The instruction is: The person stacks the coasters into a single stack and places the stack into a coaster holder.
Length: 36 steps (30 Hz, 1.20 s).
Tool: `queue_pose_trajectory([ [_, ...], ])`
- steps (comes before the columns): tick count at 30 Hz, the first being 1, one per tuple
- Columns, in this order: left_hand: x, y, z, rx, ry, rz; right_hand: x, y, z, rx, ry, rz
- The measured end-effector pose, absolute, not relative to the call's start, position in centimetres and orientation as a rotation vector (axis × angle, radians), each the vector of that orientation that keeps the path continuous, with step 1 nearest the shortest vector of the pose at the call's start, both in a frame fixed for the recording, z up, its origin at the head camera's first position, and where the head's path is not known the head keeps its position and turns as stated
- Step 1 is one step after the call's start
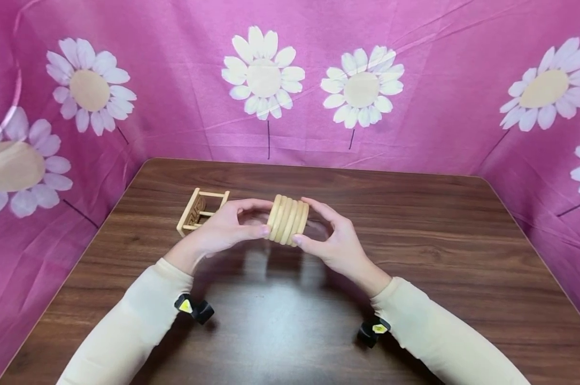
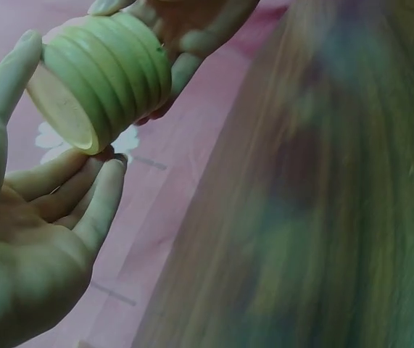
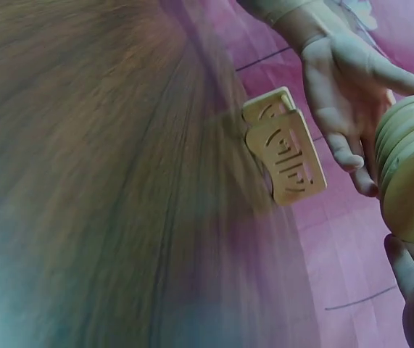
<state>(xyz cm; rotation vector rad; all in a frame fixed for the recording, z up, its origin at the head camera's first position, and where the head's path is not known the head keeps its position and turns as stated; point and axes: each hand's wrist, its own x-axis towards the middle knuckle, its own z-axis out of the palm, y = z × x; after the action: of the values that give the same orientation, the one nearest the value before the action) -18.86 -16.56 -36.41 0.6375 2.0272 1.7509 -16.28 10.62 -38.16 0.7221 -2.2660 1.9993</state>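
Note:
A stack of several round, pale wooden coasters (image 1: 287, 220) is held on its side above the table, their edges lined up like a ribbed cylinder. My left hand (image 1: 224, 229) grips the stack's left end between thumb and fingertips. From the other side my right hand (image 1: 339, 241) pinches the right end the same way. In the left wrist view, the flat face of the end coaster (image 2: 61, 107) shows between thumb and fingers. Behind my left hand stands a pale wooden coaster holder (image 1: 192, 211), partly hidden by that hand; its cut-out side panel (image 3: 286, 161) shows in the right wrist view.
The brown wood-grain table (image 1: 443, 240) reaches back to a pink cloth backdrop (image 1: 314, 141) printed with white daisies. Small black wrist cameras (image 1: 203, 312) hang below both sleeves, close over the tabletop.

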Motion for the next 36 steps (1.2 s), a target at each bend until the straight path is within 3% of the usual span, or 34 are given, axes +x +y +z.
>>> queue_pose_trajectory([
  [20,-18.3,-24.9,-35.2,0.646,2.331,1.639,-18.6,2.9,-37.3,0.874,-2.316,1.994],
  [36,-18.7,-30.0,-34.9,0.655,2.552,1.475,-20.4,-1.7,-36.8,0.893,-2.481,1.727],
])
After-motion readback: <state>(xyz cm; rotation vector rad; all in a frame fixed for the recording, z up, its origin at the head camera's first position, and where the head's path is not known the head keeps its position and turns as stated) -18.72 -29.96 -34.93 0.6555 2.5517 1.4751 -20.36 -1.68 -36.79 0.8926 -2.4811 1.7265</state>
